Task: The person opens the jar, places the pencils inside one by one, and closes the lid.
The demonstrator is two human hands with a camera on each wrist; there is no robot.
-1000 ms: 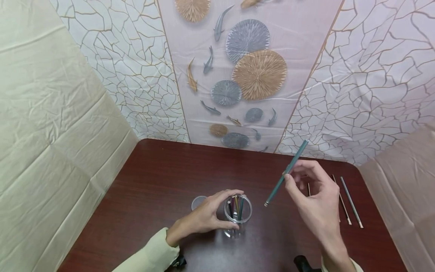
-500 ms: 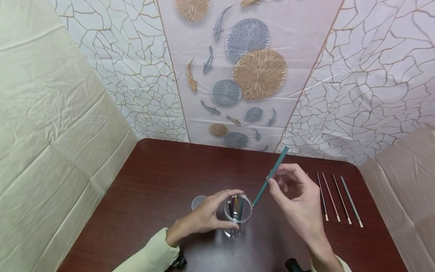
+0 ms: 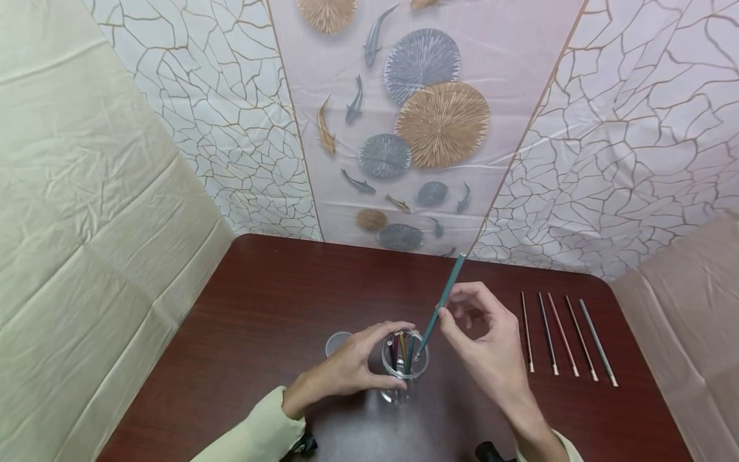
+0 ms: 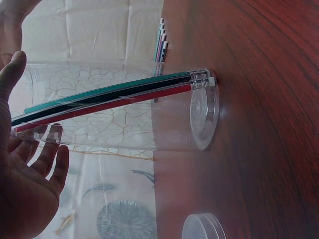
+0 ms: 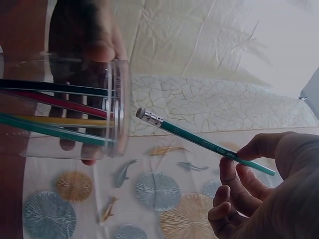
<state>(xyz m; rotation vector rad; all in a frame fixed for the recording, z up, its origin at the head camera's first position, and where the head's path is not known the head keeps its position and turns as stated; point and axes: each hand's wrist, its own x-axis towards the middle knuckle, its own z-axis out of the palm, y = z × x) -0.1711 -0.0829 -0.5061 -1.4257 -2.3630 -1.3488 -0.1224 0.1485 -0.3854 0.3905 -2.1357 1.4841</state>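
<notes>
My left hand [image 3: 343,362] grips a clear plastic jar [image 4: 124,134] near its mouth; the jar stands upright on the table. Several pencils lean inside, among them a red pencil [image 5: 60,103], a yellow pencil [image 5: 62,121] and a green pencil [image 5: 55,133], eraser ends at the bottom. Between thumb and fingers, my right hand [image 3: 491,350] pinches another green pencil [image 3: 442,300], tilted with its eraser end down. That eraser [image 5: 141,113] is just outside the jar's rim [image 5: 122,109] in the right wrist view, and over the mouth in the head view.
Several pencils [image 3: 557,333] lie side by side on the dark wooden table [image 3: 277,289] at the right. Beside the left hand sits a clear round lid [image 4: 202,228], partly covered in the head view. Patterned cloth [image 3: 439,128] hangs behind the table.
My right hand has carried the green pencil leftward and slightly down to the jar's mouth, uncovering more of the pencils in the row. The left hand and jar have stayed put.
</notes>
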